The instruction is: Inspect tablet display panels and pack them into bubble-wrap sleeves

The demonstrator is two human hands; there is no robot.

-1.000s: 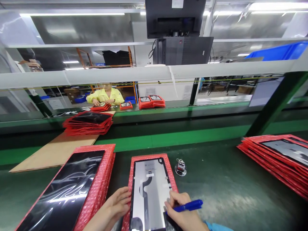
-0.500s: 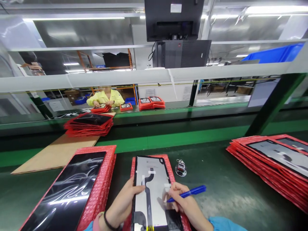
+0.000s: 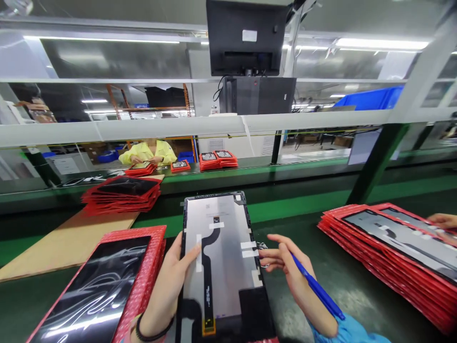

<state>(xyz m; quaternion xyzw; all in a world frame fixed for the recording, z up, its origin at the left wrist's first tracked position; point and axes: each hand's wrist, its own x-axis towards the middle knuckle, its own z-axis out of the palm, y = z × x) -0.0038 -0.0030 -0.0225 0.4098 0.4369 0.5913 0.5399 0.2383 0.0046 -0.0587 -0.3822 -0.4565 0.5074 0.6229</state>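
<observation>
A tablet screen (image 3: pixel 230 252) is raised above the bench, tilted so its silver back faces me. White tape strips and a black ribbon cable run across that back. My left hand (image 3: pixel 171 276) grips its left edge, thumb on the back. Against the right edge, beside two tape strips, are the fingertips of my right hand (image 3: pixel 289 262); whether they press on it I cannot tell. A blue pen (image 3: pixel 317 288) is tucked in that hand behind the thumb, slanting down toward the sleeve. The screen's lower end runs out of view.
Screens in red bubble wrap are stacked at left (image 3: pixel 139 286) and right (image 3: pixel 378 257). Another person's hand (image 3: pixel 444 221) touches the right stack. A further red stack (image 3: pixel 123 195) sits on a wooden board (image 3: pixel 67 238). Across the bench a person in yellow (image 3: pixel 148 152) works.
The tablet screen has been lifted off its red wrap and tilted up toward me. My right hand has turned the pen back from the screen. Another person's hand has appeared at the right.
</observation>
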